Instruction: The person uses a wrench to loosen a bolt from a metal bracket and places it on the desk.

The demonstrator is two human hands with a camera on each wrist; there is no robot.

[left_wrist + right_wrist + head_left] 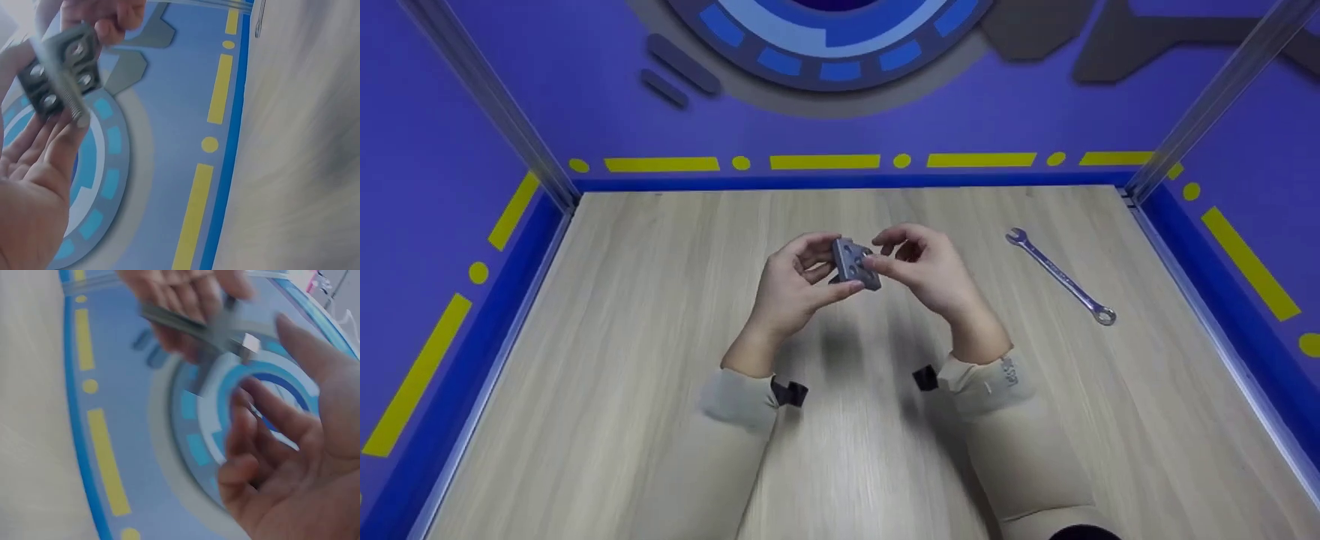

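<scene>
Near the middle of the table, my left hand (793, 285) grips a dark metal plate (847, 262) with several holes, thumb along its lower edge. A bolt passes through the plate; its threaded shank (71, 101) sticks out in the left wrist view. On the other side, the bright bolt head (250, 344) faces my right hand (934, 274). In the right wrist view, the right thumb and loosely bent fingers are spread around the bolt head, with nothing pinched between them. A further metal piece crosses behind the plate there, blurred by motion.
A combination wrench (1061, 277) lies on the wooden table (622, 337), to the right of both hands. Blue printed panels (840, 135) with metal corner posts (1207, 97) stand along the back and sides. Black wrist straps (790, 393) show at the sleeves.
</scene>
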